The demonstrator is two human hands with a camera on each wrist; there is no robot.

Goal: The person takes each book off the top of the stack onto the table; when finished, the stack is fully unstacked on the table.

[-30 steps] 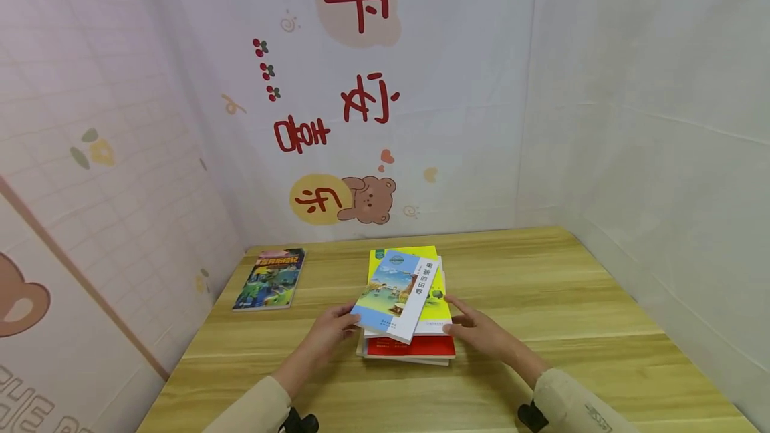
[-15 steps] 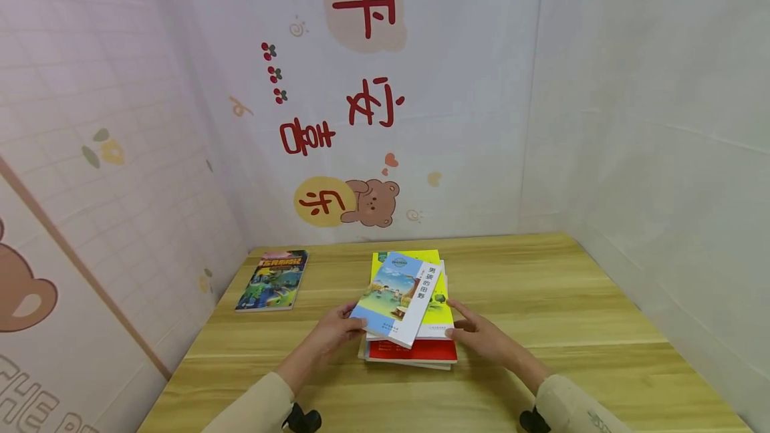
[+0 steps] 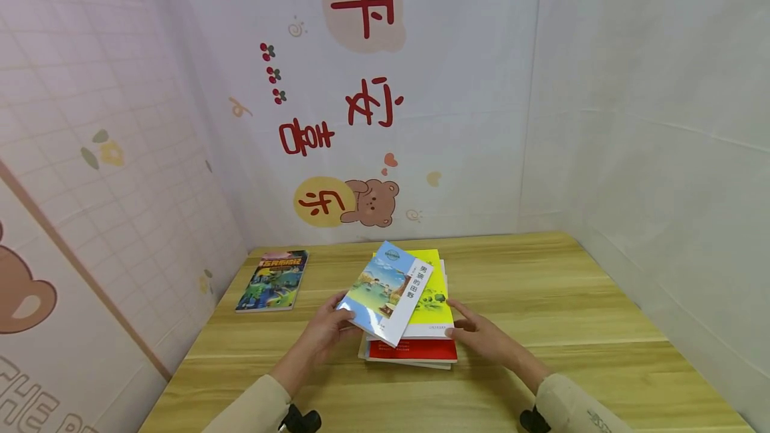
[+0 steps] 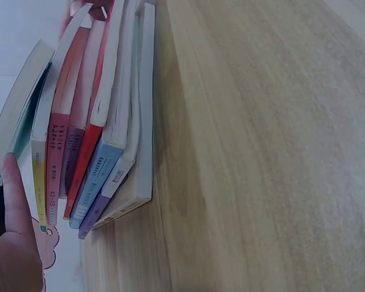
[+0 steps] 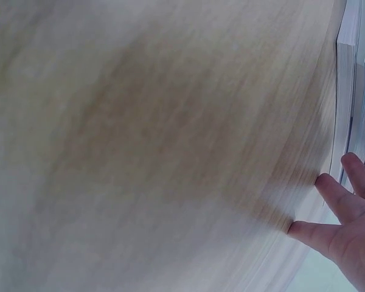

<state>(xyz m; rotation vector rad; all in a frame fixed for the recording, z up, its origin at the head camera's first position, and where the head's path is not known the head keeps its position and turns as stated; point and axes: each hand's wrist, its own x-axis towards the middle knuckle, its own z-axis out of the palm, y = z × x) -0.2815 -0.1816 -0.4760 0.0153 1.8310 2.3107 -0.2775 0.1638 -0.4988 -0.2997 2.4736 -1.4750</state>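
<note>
The left hand (image 3: 325, 331) pinches the lower left corner of a blue and white book (image 3: 385, 294), which is tilted above the stack. In the left wrist view this book (image 4: 13, 103) stands apart from the pile, a finger of the left hand (image 4: 15, 255) on it. Beneath lies a yellow book (image 3: 434, 316) on top of several others, a red one (image 3: 415, 351) showing near the bottom. The right hand (image 3: 481, 336), fingers spread, touches the right side of the stack; in the right wrist view the hand (image 5: 359, 234) is beside the page edges (image 5: 347, 85).
A colourful book (image 3: 273, 280) lies flat at the back left of the wooden table (image 3: 541, 279). White printed cloth (image 3: 457, 85) hangs behind the table and along both sides.
The left hand has lifted the blue and white book and moved it slightly left, tilting it away from the yellow one. The right hand has stayed beside the stack.
</note>
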